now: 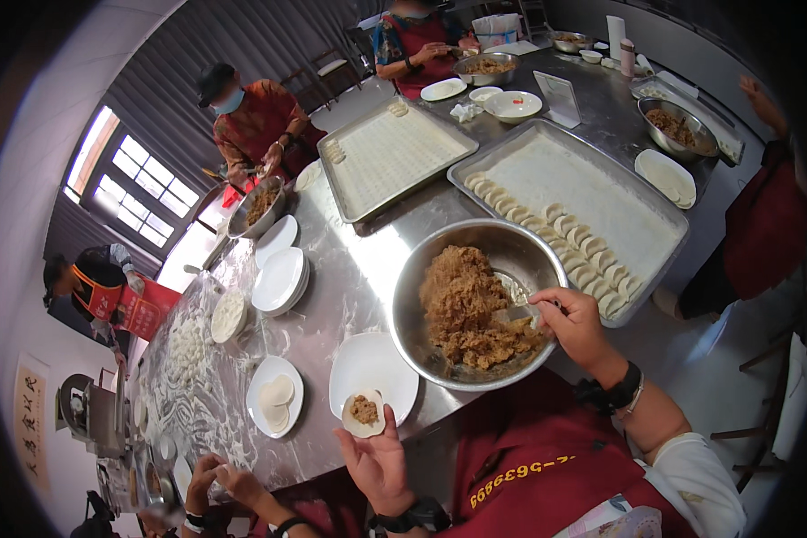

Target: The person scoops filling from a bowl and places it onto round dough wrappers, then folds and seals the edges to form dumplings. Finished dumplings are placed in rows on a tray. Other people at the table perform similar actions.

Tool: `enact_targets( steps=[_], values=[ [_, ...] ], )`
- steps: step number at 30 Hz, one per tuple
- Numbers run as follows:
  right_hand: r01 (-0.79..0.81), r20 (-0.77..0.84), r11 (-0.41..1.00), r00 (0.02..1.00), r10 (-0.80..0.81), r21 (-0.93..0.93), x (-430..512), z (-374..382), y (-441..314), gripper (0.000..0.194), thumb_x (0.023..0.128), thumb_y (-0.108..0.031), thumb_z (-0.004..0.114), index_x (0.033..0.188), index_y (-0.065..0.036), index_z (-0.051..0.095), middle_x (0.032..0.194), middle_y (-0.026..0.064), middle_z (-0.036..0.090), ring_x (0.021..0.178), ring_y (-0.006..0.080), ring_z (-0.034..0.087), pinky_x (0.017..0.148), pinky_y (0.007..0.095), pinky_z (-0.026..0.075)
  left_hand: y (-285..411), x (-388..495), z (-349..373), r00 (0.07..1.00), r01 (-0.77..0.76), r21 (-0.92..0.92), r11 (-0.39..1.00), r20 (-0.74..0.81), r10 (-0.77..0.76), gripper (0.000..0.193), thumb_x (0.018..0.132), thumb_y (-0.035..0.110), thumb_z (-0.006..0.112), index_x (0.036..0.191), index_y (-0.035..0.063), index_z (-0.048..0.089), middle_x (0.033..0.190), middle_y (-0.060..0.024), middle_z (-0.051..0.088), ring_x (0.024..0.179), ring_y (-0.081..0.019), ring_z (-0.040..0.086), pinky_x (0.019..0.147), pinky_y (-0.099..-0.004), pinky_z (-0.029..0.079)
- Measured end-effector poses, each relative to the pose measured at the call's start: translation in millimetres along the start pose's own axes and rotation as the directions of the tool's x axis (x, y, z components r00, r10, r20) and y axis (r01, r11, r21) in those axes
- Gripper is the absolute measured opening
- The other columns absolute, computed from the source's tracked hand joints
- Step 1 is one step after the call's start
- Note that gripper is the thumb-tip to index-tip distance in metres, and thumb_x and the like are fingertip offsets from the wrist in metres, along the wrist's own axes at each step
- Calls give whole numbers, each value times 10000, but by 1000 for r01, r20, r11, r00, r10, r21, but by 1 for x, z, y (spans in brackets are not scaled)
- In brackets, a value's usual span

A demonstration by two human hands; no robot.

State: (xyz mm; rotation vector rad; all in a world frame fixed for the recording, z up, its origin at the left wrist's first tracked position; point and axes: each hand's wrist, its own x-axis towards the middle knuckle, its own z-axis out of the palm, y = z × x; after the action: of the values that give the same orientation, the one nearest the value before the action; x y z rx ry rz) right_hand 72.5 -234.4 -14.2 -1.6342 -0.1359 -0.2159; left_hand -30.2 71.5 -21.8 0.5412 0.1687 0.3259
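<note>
My left hand holds a round dumpling wrapper at its fingertips, with a small mound of brown filling on it. Just behind the wrapper lies a white square plate. My right hand grips a metal spatula or flat spoon, its blade in the large steel bowl against the brown minced filling. Behind the bowl, rows of folded dumplings lie on a floured metal tray. A plate of wrappers is at the left.
Stacked white plates, a bowl of flour and floured dough pieces sit on the steel table. A second metal tray stands farther back. Co-workers' hands are at lower left; other people stand around the table.
</note>
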Motion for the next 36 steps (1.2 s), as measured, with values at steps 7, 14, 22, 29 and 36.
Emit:
enact_targets(
  steps=[7,14,22,29,36],
  values=[
    [-50,-17,972,998,55,228,-8,-4,3,176,928,-87,549,1021,-1,670,717,12,626,599,44,539,554,188,445,-12,-16,12,998,60,-5,998,22,-60,494,985,342,489,1367,42,397,1375,-137,489,1284,-313,452,1050,-495,388],
    [36,-51,987,998,-29,157,-17,-10,-3,172,934,-82,543,1016,3,668,731,19,629,622,45,546,566,195,447,-17,-23,21,996,87,28,996,29,-87,480,995,339,469,1384,72,380,1397,-107,469,1281,-281,459,1062,-517,371],
    [434,66,863,899,-432,-259,-22,-22,-32,175,831,12,625,993,-21,684,774,104,634,690,214,619,608,305,476,-33,-20,41,976,203,67,977,71,-208,494,1004,350,439,1394,59,354,1408,-130,451,1315,-292,417,1089,-513,342],
    [791,378,580,606,-700,-195,-33,-5,-55,256,774,19,645,1010,-66,694,801,83,611,663,240,590,562,331,468,-58,-1,60,937,301,123,946,145,-318,603,1008,451,353,1392,-13,322,1415,-172,425,1326,-302,400,1121,-476,309],
    [910,562,398,390,-729,-115,-43,18,-48,295,704,-35,680,999,-45,678,844,58,556,687,200,559,554,314,458,-48,-3,65,924,308,88,947,209,-320,757,955,575,379,1409,-19,260,1421,-194,390,1316,-308,402,1117,-452,315]
  ],
)
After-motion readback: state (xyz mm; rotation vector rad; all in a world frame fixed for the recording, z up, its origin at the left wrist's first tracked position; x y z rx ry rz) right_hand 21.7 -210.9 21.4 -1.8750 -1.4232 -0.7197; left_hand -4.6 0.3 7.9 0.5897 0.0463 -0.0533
